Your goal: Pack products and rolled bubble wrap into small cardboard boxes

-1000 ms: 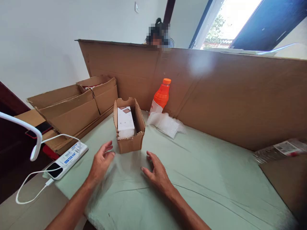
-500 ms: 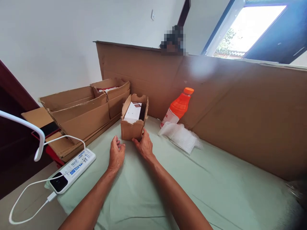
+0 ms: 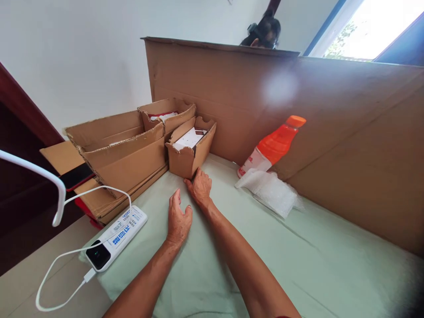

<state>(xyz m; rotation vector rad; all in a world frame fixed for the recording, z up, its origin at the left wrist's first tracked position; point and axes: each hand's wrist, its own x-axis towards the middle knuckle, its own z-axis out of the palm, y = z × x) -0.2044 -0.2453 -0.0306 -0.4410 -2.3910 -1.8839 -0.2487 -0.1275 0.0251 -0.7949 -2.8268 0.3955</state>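
Right, here at the narrow cardboard box [image 3: 180, 162], the right hand [image 3: 200, 187] is in contact: its fingers are half bent and its thumb is held apart, all at the bottom corner facing the person. Whether it pinches that corner or merely presses on it, I cannot tell. The left hand [image 3: 179, 218] sits just short of the box, fingers loosely curled, thumb well spread, nothing in it.

And the narrow box itself stands upright on the green cloth [image 3: 331, 265], its top uncovered, close up beside the larger cardboard box [image 3: 129, 159] on the left and near the tall cardboard panel [image 3: 205, 66] at the back. Inside it lies a white carton [image 3: 188, 139] with a brown print at its far end.

The larger box has two compartments, the farther one showing something red and white.

Over to the right, an orange bottle [image 3: 276, 145] tilts rightward, with crumpled bubble wrap [image 3: 273, 190] at its foot. On the left edge of the cloth lies a white power bank [image 3: 121, 236], its dark display facing up, a white cable [image 3: 49, 310] plugged into the near end. Beyond the panel, the top of a person's head [image 3: 265, 33] shows.
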